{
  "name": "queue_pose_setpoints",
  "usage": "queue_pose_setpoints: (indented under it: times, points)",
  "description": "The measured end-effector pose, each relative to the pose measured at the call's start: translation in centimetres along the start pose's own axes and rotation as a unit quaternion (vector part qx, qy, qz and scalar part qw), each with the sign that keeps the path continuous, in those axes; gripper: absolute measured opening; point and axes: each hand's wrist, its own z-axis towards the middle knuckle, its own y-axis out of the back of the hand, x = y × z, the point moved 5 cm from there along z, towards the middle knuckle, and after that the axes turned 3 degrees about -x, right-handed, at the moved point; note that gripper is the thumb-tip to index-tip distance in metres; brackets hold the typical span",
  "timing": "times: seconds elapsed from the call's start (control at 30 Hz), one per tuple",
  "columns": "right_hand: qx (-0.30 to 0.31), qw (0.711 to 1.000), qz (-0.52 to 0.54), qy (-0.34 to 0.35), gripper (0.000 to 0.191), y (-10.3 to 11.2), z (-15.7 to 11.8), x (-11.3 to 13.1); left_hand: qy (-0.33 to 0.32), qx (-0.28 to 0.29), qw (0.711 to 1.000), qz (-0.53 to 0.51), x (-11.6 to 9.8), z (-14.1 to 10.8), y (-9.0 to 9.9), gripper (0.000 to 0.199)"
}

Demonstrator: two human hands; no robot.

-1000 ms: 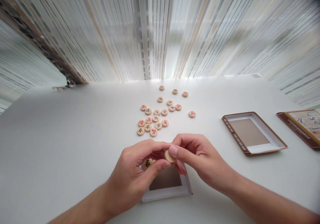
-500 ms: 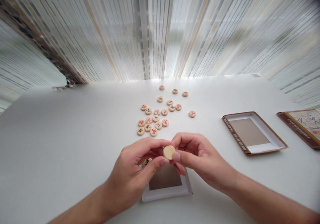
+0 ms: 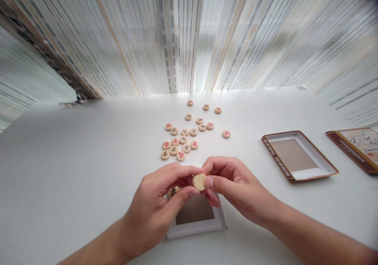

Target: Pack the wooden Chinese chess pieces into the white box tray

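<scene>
Between my two hands is a round wooden xiangqi piece (image 3: pixel 199 182), its plain blank face toward me. My left hand (image 3: pixel 165 202) pinches it from the left with thumb and fingers. From the right, the thumb and fingers of my right hand (image 3: pixel 236 190) grip its other edge. Another xiangqi piece with a black character (image 3: pixel 173 191) shows behind my left thumb; whether that hand holds it I cannot tell. Beneath both hands lies a shallow white box tray (image 3: pixel 197 230) with a brown bottom, its far side hidden by my fingers.
Several xiangqi pieces (image 3: pixel 183 139) with red or black characters lie scattered face up beyond my hands. To the right are an open brown-edged box part (image 3: pixel 330 173) and a printed box lid (image 3: pixel 364 143). A striped string curtain (image 3: pixel 183 36) hangs behind the white table (image 3: pixel 73 170).
The view has shifted very slightly. Both hands keep the same grip on the blank-faced xiangqi piece, and the scattered pieces lie as before.
</scene>
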Motion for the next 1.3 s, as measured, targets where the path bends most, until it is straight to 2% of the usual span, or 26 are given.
queue_pose_setpoints:
  times: [0.53, 0.63, 0.8, 1.0, 1.17, 1.3]
  points:
    - [-0.004, 0.998, 0.052, -0.028, 0.037, -0.5, 0.0, 0.3, -0.011, -0.001, 1.000, 0.008, -0.2, 0.1, 0.0, 0.039]
    - [-0.009, 0.996, 0.080, -0.042, 0.041, -0.5, 0.1, 0.0, -0.027, -0.020, 0.999, 0.043, -0.3, 0.2, 0.1, 0.040]
    - [-0.012, 0.993, 0.111, -0.047, 0.046, -0.5, 0.1, -0.3, -0.050, -0.017, 0.998, 0.044, -0.5, 0.1, 0.1, 0.045]
    - [0.000, 0.998, 0.061, -0.028, 0.034, -0.4, 0.1, 0.1, -0.006, 0.028, 0.999, -0.029, -0.1, 0.0, -0.5, 0.041]
    - [0.023, 0.997, 0.077, 0.004, 0.024, -0.6, 0.2, 0.7, 0.034, 0.004, 0.996, -0.085, 0.1, 0.3, -0.3, 0.036]
    - [0.017, 0.996, 0.085, -0.006, 0.024, -0.7, 0.1, 0.8, 0.049, -0.017, 0.993, -0.110, 0.4, 0.2, -0.1, 0.034]
